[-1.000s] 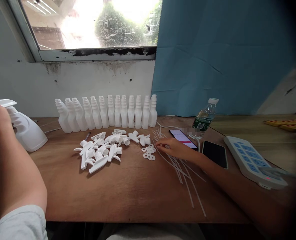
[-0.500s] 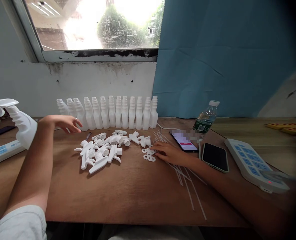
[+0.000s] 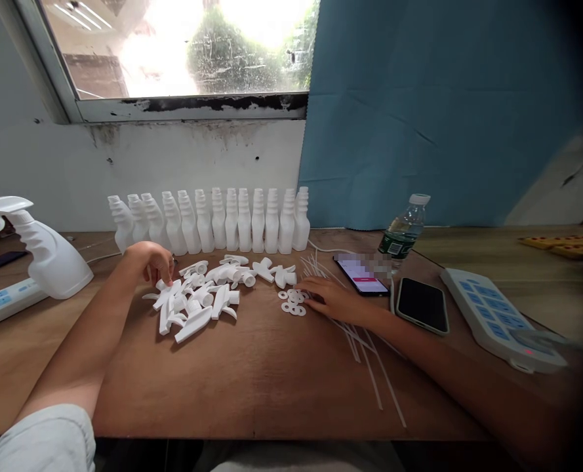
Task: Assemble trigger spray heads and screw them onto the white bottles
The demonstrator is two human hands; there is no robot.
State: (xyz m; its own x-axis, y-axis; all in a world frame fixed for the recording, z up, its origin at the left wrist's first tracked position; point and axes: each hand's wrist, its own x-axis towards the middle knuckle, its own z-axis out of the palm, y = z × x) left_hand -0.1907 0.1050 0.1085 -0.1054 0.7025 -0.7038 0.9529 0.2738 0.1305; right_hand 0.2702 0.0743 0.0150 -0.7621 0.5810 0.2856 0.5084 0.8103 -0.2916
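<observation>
My left hand (image 3: 157, 261) reaches down to the left side of a loose pile of white trigger sprayer heads (image 3: 202, 298). Its fingers close on the cap end of one trigger sprayer head (image 3: 167, 295), which still lies against the others. On the right, my right hand (image 3: 331, 298) rests low over the table with fingers stretched out and apart. Its fingertips are at the edge of a small cluster of white ring washers (image 3: 294, 303); nothing shows held in it. Thin white dip tubes (image 3: 372, 367) lie partly under my right hand and forearm.
Several white bottles without tops (image 3: 217, 223) stand in a row along the wall. At left are an assembled spray bottle (image 3: 58, 262) and a power strip (image 3: 6, 301). Two phones (image 3: 423, 305), a water bottle (image 3: 403, 233) and another power strip (image 3: 498, 321) occupy the right side.
My left hand has moved right and down from above the table near the bottles onto a trigger sprayer head, its fingers closing. My right hand stays by the washers.
</observation>
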